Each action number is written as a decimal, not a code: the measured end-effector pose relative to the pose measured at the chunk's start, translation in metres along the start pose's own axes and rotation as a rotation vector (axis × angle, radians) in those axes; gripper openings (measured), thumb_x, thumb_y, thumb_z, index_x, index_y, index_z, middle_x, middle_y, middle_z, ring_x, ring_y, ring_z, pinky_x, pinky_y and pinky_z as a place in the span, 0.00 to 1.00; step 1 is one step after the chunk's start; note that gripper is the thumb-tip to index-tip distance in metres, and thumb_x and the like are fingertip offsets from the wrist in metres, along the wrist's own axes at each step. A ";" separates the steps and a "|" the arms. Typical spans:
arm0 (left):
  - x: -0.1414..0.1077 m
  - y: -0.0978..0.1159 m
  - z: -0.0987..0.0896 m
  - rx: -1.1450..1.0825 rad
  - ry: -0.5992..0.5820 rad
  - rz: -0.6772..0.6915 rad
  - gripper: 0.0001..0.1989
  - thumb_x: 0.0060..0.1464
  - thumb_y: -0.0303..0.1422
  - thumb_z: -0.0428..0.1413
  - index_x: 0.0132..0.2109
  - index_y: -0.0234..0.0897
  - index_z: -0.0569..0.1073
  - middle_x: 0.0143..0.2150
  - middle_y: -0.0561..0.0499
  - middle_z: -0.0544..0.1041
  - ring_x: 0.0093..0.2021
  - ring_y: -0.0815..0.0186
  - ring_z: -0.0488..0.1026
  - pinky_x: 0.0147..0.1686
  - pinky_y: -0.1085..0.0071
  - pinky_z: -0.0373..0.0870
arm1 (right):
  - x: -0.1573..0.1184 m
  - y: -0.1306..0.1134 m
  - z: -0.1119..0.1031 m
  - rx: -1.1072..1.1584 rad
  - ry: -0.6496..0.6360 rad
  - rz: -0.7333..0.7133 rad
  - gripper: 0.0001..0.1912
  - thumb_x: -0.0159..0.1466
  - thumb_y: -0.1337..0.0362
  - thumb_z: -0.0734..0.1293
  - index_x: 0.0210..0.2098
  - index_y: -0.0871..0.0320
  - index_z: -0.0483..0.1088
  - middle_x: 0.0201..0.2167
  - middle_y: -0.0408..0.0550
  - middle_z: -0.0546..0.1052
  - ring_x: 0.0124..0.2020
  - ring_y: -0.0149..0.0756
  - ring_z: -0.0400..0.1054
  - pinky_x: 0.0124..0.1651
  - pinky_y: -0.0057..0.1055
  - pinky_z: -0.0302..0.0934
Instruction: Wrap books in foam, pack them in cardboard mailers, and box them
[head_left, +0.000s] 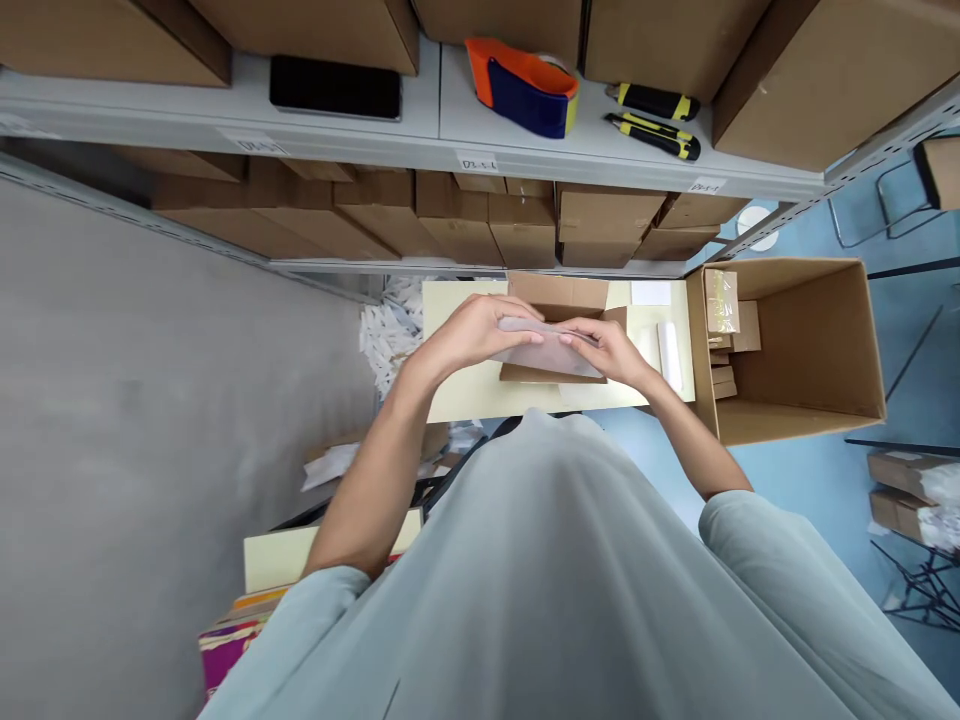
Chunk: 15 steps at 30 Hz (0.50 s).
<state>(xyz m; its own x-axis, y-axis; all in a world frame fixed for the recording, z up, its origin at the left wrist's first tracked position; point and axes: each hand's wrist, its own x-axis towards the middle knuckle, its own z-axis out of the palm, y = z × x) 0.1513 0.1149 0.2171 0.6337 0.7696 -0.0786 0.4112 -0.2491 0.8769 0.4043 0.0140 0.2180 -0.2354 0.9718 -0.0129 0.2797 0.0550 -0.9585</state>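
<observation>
A thin, whitish translucent sheet or pouch (551, 352) is pinched along its upper edge between both hands. My left hand (491, 328) has its fingers closed on the left end. On the right end, my right hand (600, 345) grips with thumb and fingers. Behind and below the sheet stands a cardboard box (559, 291) with its flaps up; the sheet hides most of its inside. The box rests on a pale yellow table (461, 391).
A large open carton (802, 350) with small boxes stands right of the table. A white roll (670, 356) lies near it. The shelf (450, 120) ahead holds a phone (335, 88), tape dispenser (525, 90) and cutters (654, 120). Paper scraps (397, 330) lie left.
</observation>
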 end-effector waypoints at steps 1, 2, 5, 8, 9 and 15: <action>0.001 0.001 0.001 -0.024 -0.038 -0.022 0.22 0.57 0.55 0.72 0.48 0.44 0.90 0.51 0.46 0.87 0.57 0.44 0.83 0.59 0.51 0.82 | -0.001 0.000 -0.005 -0.035 -0.007 0.002 0.20 0.78 0.45 0.68 0.56 0.49 0.86 0.55 0.47 0.88 0.56 0.50 0.83 0.60 0.43 0.75; 0.001 0.003 0.003 -0.043 -0.046 -0.040 0.19 0.59 0.53 0.71 0.46 0.44 0.90 0.48 0.47 0.88 0.54 0.46 0.84 0.57 0.53 0.83 | -0.002 0.002 -0.010 -0.082 -0.009 0.008 0.19 0.79 0.47 0.68 0.57 0.49 0.86 0.56 0.46 0.88 0.56 0.50 0.83 0.60 0.43 0.75; 0.000 0.005 0.014 -0.074 0.014 -0.053 0.16 0.63 0.49 0.67 0.47 0.44 0.91 0.47 0.47 0.90 0.52 0.48 0.85 0.57 0.54 0.83 | -0.003 0.012 -0.021 -0.266 0.017 0.032 0.16 0.78 0.51 0.70 0.58 0.47 0.86 0.58 0.45 0.88 0.59 0.51 0.83 0.62 0.44 0.75; 0.003 0.002 0.023 -0.081 0.060 -0.031 0.15 0.64 0.47 0.65 0.47 0.44 0.91 0.50 0.47 0.90 0.56 0.48 0.85 0.63 0.50 0.80 | -0.002 0.024 -0.028 -0.368 0.039 0.027 0.13 0.78 0.57 0.69 0.54 0.45 0.87 0.57 0.44 0.88 0.59 0.51 0.83 0.63 0.45 0.74; 0.004 -0.001 0.025 -0.082 0.066 -0.019 0.15 0.64 0.47 0.65 0.46 0.44 0.91 0.51 0.47 0.90 0.57 0.48 0.84 0.65 0.49 0.79 | -0.002 0.027 -0.029 -0.379 0.033 0.023 0.14 0.79 0.58 0.68 0.53 0.45 0.88 0.56 0.44 0.88 0.58 0.50 0.84 0.62 0.44 0.74; 0.013 -0.024 0.033 -0.125 0.116 -0.076 0.18 0.62 0.48 0.65 0.46 0.39 0.90 0.50 0.44 0.89 0.55 0.50 0.84 0.60 0.57 0.80 | 0.000 0.036 -0.026 -0.409 -0.044 0.026 0.17 0.78 0.55 0.69 0.61 0.46 0.84 0.61 0.45 0.86 0.61 0.49 0.81 0.63 0.45 0.73</action>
<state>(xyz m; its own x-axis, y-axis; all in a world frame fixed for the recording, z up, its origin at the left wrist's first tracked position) 0.1715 0.1111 0.1792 0.5209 0.8479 -0.0982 0.3659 -0.1179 0.9231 0.4382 0.0221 0.1912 -0.2609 0.9637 -0.0563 0.6305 0.1260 -0.7659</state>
